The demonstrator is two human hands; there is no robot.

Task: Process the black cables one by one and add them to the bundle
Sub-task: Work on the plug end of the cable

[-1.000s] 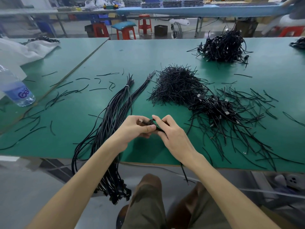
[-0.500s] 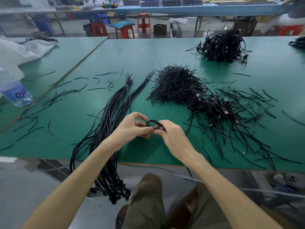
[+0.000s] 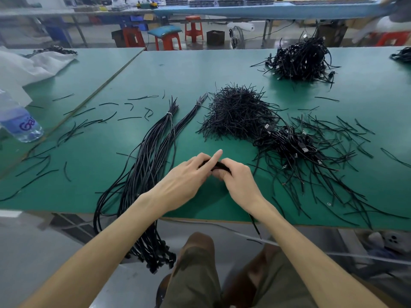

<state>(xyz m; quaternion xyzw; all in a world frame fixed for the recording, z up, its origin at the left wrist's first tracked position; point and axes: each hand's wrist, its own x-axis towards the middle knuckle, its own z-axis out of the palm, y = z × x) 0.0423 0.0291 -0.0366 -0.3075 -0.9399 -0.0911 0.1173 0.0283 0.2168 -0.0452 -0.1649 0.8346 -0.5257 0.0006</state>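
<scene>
Black cable (image 3: 219,166): thin and glossy, folded into a short, tight hank; held between both hands in the lower centre of the frame, just above the near edge of the table; one loose end trailing down past the right wrist and over that edge.
Left hand (image 3: 186,177): curled round the left end of the hank, forefinger stuck out straight above it.
Right hand (image 3: 240,181): closed over the right end, knuckles up, thumb tucked underneath.
Bundle (image 3: 151,156): long black cables just left of the hands, tied with a pale band near the far tip, splayed through the middle, plug ends hanging off the near edge.
Table (image 3: 189,70): green mat top.
Tangle of cables (image 3: 289,145): coiled, with small plugs showing, right of the hands, centre right.
Pile of ties (image 3: 238,110): short black strands, heaped in the centre, beyond the hands.
Far heap (image 3: 300,58): more black cables, upper right.
Scraps (image 3: 106,116): short black bits strewn across the left half.
Bottle (image 3: 19,124): clear plastic, blue label, left edge.
</scene>
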